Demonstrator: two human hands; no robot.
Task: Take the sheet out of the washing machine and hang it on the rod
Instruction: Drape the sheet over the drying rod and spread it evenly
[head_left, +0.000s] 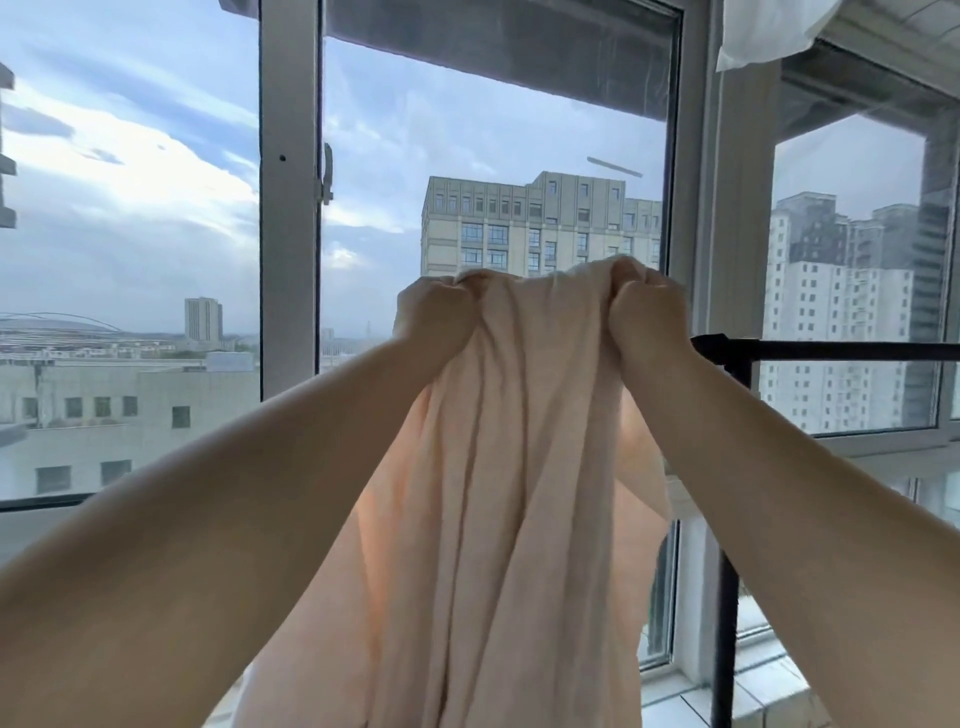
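- Left hand (434, 312): fingers curled tight into a fist, gripping a bunched fold at the top left of the sheet (498, 493). Forearm extended forward and upward.
- Right hand (647, 312): fingers likewise curled tight, gripping a bunched fold at the top right of the sheet. Both hands are at about the same height, near each other, with the gathered top edge spanning between them.
- Sheet: pale pink, creased in long vertical folds. It hangs from both hands straight down past the bottom edge of the view, in front of the window (493, 156).
- Rod (831, 351): black, horizontal, running from just beside the right wrist to the right edge of the view. Contact between sheet and rod cannot be determined; the right forearm covers the rod's near end.
- Upright post (726, 623): black, vertical, below the rod's near end, just right of the hanging sheet.
- White cloth (763, 31): hangs at the upper right corner, well apart from the hands.
- No containers are in view.
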